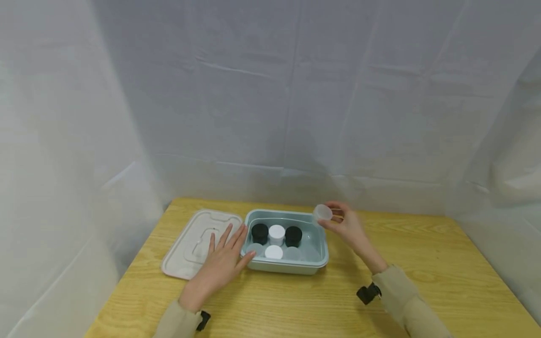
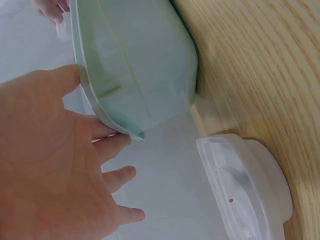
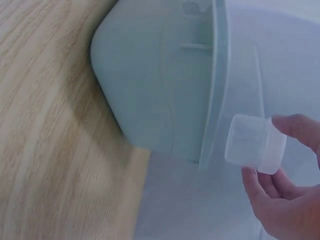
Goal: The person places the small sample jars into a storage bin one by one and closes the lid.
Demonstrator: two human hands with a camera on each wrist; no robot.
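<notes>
Two sleeved forearms reach in from the near edge. Left hand (image 1: pixel 222 263) lies flat, fingers spread straight, partly on the white lid (image 1: pixel 198 241), fingertips touching the pale green box (image 1: pixel 321 249) at its left rim. Right hand (image 1: pixel 348 225) pinches a small clear jar (image 1: pixel 323 212) just above the box's far right corner. Black, white and clear jars (image 1: pixel 276 233) sit inside. Bare wooden surface (image 1: pixel 444 263) stretches right.

Soft, even, bright light fills all three views, with only faint shadows on the desk (image 1: pixel 422 263). Both wrist views are slightly blurred, and the head view bends at its edges.
</notes>
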